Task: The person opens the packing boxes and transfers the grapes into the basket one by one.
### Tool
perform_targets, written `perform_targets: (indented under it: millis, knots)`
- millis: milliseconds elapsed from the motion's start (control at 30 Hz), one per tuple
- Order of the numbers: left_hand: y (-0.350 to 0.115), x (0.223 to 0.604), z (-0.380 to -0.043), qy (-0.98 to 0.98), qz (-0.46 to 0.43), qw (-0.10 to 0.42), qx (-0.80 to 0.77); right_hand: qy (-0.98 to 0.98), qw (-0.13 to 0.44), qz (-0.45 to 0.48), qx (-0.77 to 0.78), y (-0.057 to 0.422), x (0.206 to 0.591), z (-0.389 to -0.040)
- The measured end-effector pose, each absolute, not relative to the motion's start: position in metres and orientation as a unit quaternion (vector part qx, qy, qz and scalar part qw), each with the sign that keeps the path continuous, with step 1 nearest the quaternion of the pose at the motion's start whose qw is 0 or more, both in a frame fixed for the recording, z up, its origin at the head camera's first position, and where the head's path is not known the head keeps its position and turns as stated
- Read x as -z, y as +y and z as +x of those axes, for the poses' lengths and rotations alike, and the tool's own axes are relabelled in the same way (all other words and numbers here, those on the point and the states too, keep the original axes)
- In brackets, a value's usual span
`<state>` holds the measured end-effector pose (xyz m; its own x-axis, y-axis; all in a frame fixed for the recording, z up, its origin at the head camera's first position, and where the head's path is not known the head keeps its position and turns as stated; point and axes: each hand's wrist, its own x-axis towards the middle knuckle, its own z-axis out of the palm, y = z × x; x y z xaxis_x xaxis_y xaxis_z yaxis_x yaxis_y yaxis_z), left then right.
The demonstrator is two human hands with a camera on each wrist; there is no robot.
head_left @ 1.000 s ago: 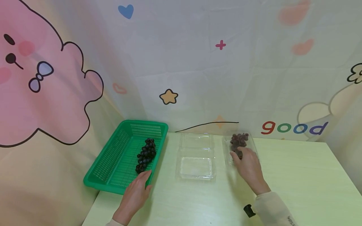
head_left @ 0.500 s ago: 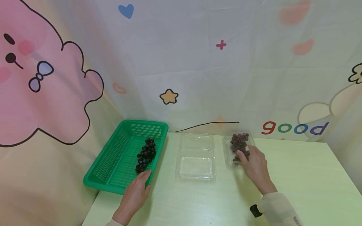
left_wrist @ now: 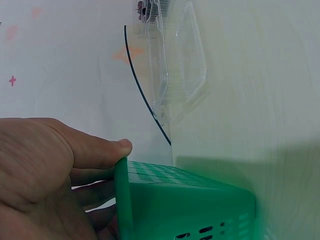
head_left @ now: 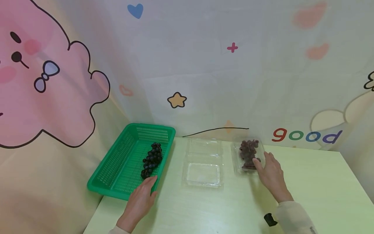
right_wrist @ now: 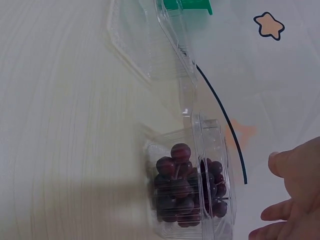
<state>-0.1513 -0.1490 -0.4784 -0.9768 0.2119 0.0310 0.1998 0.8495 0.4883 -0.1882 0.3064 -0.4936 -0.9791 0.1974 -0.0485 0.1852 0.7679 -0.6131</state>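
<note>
My left hand (head_left: 138, 198) is at the near right corner of a green plastic basket (head_left: 108, 175), its thumb and fingers on either side of the rim in the left wrist view. Dark grapes (head_left: 152, 159) lie in a bunch along the basket's right side. To the right, a clear plastic clamshell box (head_left: 237, 162) with its lid down holds reddish-purple grapes (right_wrist: 180, 187). Over that box's near right edge is my right hand (head_left: 271, 174), fingers loosely spread. The right wrist view shows a gap between this hand (right_wrist: 300, 190) and the lid.
A second clear clamshell box (head_left: 203, 175) lies between basket and grape box, its lid folded back toward the wall. Everything stands on a pale wooden table (head_left: 193, 208). Directly behind it hangs a printed curtain (head_left: 201, 81).
My right hand has drawn back from over the grapes toward the right and nearer side of their box. The left hand has stayed on the basket. The head view has shifted slightly.
</note>
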Motion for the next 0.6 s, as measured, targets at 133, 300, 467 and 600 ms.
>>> perform_targets:
  millis: [133,300,467,600]
  knots:
    - [-0.149,0.478,-0.151,0.962,0.11,0.008,-0.251,-0.94,0.005,-0.096,-0.327,0.312,0.498,-0.189]
    - [-0.149,0.478,-0.152,0.962,0.107,0.011,-0.25,-0.938,-0.005,-0.102,-0.331,0.318,0.504,-0.193]
    - [-0.149,0.478,-0.152,0.962,0.106,0.011,-0.252,-0.934,-0.021,-0.113,-0.339,0.324,0.511,-0.198]
    - [-0.149,0.479,-0.152,0.962,0.104,0.011,-0.252,-0.929,-0.038,-0.122,-0.348,0.326,0.514,-0.199]
